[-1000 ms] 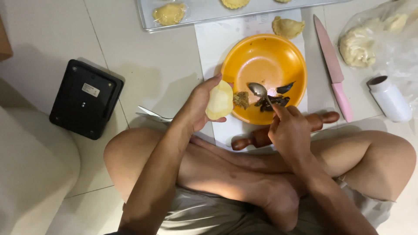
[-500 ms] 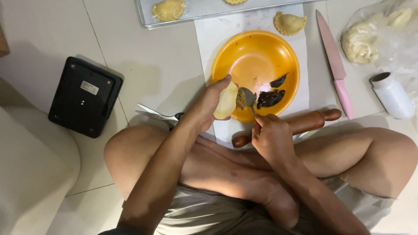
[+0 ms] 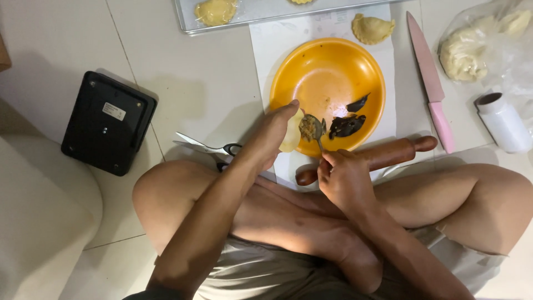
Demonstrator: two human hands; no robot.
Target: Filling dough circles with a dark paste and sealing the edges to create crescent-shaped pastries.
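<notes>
Over one orange bowl [image 3: 333, 66], left hand [image 3: 272, 136] cups one dough round [image 3: 291, 133]; right hand [image 3: 341, 178] pinches one spoon [image 3: 312, 128].

**Surrounding Items on the Floor**

A black box-shaped device [image 3: 108, 123] with a small label is sitting on the tiled floor [image 3: 183, 72] at the left. Scissors [image 3: 206, 149] are lying near it. A metal baking tray [image 3: 266, 11] is running along the top edge, carrying a pale folded pastry [image 3: 215, 11]. Another folded pastry [image 3: 373, 28] is resting on the white paper sheet [image 3: 277, 39] just below the tray. A pink knife [image 3: 430, 83] is lying to the right of the sheet. A clear bag of dough [image 3: 477, 47] is occupying the top right corner, with a white bottle [image 3: 502, 122] lying below it. A wooden rolling pin [image 3: 383, 158] is resting across the lower edge of the sheet.
</notes>
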